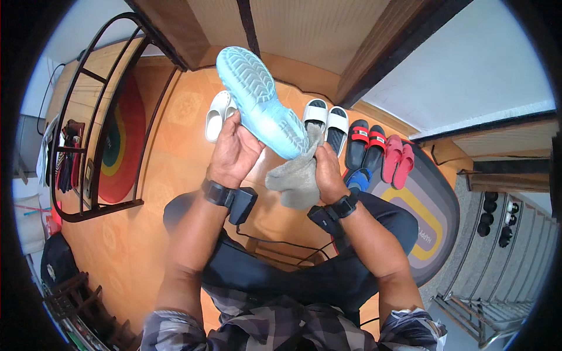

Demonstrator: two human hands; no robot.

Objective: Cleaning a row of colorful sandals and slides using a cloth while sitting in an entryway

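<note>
A light blue rubber clog (263,103), its treaded sole facing up, is held up before me. My left hand (237,151) grips its side near the middle, fingers partly hidden beneath. In my right hand (329,171) is a grey cloth (296,180), which touches the clog's lower right end and hangs below it. Past the clog, a pair of white clogs (215,123) stands on the floor, partly covered by it. White slides with black insoles (338,125) lie beyond my right hand.
Black-and-red slides (358,145), pink slippers (401,162) and a blue slipper (361,179) lie to the right, by an oval mat (432,215). A metal-framed wooden bed or bench (83,105) stands left. Wooden doors (307,30) are ahead; a metal rack (483,316) is lower right.
</note>
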